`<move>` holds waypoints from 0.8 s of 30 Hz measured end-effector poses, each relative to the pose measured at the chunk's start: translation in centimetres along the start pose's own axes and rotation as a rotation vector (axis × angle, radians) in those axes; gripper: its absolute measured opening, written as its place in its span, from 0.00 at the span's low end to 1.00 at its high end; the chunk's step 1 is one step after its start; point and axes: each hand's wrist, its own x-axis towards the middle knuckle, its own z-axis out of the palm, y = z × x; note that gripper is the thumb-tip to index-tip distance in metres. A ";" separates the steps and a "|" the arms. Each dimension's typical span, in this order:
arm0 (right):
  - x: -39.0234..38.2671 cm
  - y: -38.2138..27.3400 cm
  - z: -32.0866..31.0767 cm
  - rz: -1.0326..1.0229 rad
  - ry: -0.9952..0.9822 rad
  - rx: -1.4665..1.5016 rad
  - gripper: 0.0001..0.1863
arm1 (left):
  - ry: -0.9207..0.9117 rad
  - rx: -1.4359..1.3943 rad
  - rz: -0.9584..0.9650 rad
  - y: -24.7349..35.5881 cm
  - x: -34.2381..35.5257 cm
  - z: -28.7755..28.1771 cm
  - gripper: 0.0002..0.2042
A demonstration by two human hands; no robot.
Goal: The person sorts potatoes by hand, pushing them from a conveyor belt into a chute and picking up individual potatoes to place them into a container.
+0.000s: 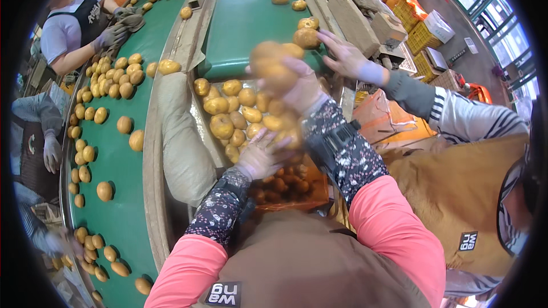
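My right hand point(301, 88) is raised over the end of the green belt point(228, 57), its fingers wrapped round a potato point(273, 74) that is smeared by motion. Lower down, my left hand point(261, 155) lies with fingers spread against potatoes point(234, 105) heaped in a metal chute, and grips none of them. Below the chute, more potatoes point(279, 185) sit in an orange container point(317, 179), partly hidden by my hands and apron. To my right, a co-worker's hand point(351, 60) reaches towards a potato point(306, 38) on the belt.
A second green belt point(123, 157) carries many potatoes on the left, with gloved co-workers point(77, 28) along its far side. Between belts runs a metal rail with a cloth-wrapped bundle point(185, 137). Yellow crates point(402, 14) are stacked at the back right. A co-worker in a tan apron point(456, 194) stands close.
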 end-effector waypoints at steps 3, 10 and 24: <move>-3.6 -0.7 2.1 0.159 -0.152 0.267 0.37 | 0.009 -0.009 -0.002 0.1 0.3 0.6 0.21; -10.4 -5.2 0.6 0.055 -0.083 0.249 0.40 | 0.117 0.031 0.021 0.4 1.4 1.7 0.22; -23.7 -7.8 -7.4 -0.187 0.159 0.276 0.37 | 0.052 0.048 0.032 1.6 4.2 2.2 0.25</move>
